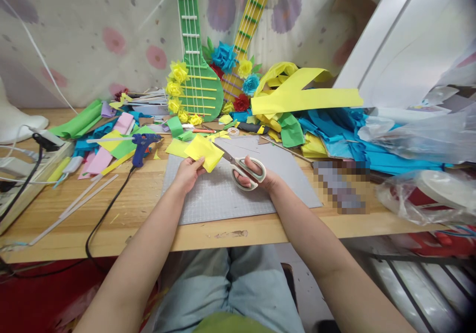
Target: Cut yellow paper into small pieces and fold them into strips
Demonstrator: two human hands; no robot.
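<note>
My left hand [189,174] pinches a piece of yellow paper [206,153] by its lower left edge, above the grey cutting mat [223,204]. My right hand [260,174] has its fingers through the white handles of a pair of scissors [248,174]. The scissor blades point up and left, and their tips reach the right edge of the yellow paper. Whether the blades are cutting into it, I cannot tell. Another yellow piece [177,147] lies just behind my left hand at the mat's far left corner.
A blue glue gun [143,147] with a black cable lies left of the mat. Behind it stand a green paper lute [203,87] and a yellow one [247,20] with paper flowers. Yellow strips [308,100], blue paper [334,129] and a plastic-wrapped tub [427,194] are on the right.
</note>
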